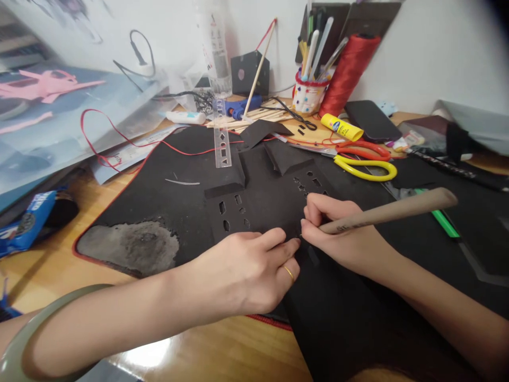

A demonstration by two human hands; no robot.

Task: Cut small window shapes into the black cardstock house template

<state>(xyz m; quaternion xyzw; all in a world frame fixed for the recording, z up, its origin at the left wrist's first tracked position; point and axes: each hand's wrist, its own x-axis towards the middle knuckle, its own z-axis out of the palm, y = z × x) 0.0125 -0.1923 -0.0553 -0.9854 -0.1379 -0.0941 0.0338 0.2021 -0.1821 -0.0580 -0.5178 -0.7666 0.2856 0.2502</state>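
Note:
My right hand (344, 225) is closed around a long grey-brown pen-like tool (401, 209), its back end slanting up to the right. The tip is down by the black card and too small to make out. Bent and close together, the fingers of my left hand (254, 270) press on the black card (268, 193), right beside my right fingertips. Small shapes, such as stars and rounded bars, are cut through the card on both sides. Folded flaps stand up at its far edge. Beneath it lies a worn black mat (147, 196).
Behind the card lie a clear stencil ruler (222, 140), wooden sticks (270, 114), yellow-and-red-handled scissors (369, 167) and a glue stick (342, 127). A pen cup (310, 95) and a red thread spool (350, 74) stand near the wall. At left is a blue wrapper (29, 220).

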